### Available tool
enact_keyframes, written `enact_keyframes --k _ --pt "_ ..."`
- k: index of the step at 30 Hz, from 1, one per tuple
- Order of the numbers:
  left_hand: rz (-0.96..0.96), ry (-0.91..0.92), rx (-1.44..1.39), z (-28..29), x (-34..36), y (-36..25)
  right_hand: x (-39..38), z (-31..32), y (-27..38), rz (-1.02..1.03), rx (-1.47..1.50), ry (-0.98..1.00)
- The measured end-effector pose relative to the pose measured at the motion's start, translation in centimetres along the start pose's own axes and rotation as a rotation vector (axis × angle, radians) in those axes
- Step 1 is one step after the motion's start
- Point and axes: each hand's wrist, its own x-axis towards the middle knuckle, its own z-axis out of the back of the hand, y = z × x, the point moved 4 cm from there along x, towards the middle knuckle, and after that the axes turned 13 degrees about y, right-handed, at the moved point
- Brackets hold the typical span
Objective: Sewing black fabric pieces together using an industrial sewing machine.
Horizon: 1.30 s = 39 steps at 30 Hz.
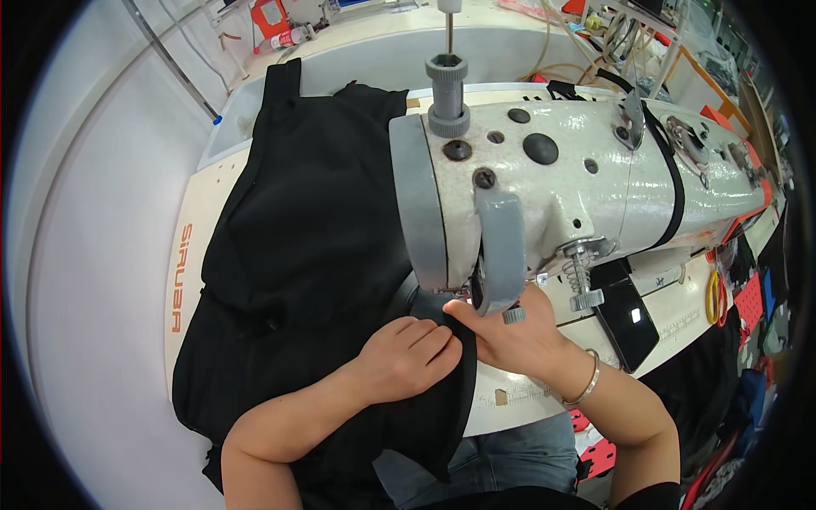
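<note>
A black garment (306, 204) with a strap at its far end lies spread over the left of the sewing table, its near part hanging over the front edge. My left hand (414, 359) is closed on its fabric, knuckles up, just in front of the sewing machine head (552, 187). Close beside it, my right hand (520, 333) has its thumb on the garment's edge, pinching the cloth. The machine hides some of the right fingers. The needle area is mostly covered by the machine's grey lever (500, 251) and the hands.
A dark phone (627, 319) lies right of my right hand, with yellow-and-red-handled scissors (716, 297) farther right. A thread-tension knob (586, 299) juts from the machine. A white wall (102, 255) bounds the left. A bottle (289, 38) lies at the back.
</note>
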Motion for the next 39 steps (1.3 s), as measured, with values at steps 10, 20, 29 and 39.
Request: enact_keyframes --k 10,20,29,39 --pt "0.003 -0.081 0.038 0.6 0.3 0.1 0.2 -3.0 -2.1 -0.250 0.497 0.101" --pt "0.190 0.049 -0.247 -1.0 0.1 1.6 0.3 -1.6 -1.2 0.295 -0.092 0.058" --pt "0.074 0.112 -0.191 -1.2 0.1 1.7 -2.3 -0.9 -0.1 0.128 -0.142 -0.095" --pt "0.124 0.050 -0.098 -0.2 0.4 0.4 -2.6 -0.9 -0.1 0.097 -0.052 -0.106"
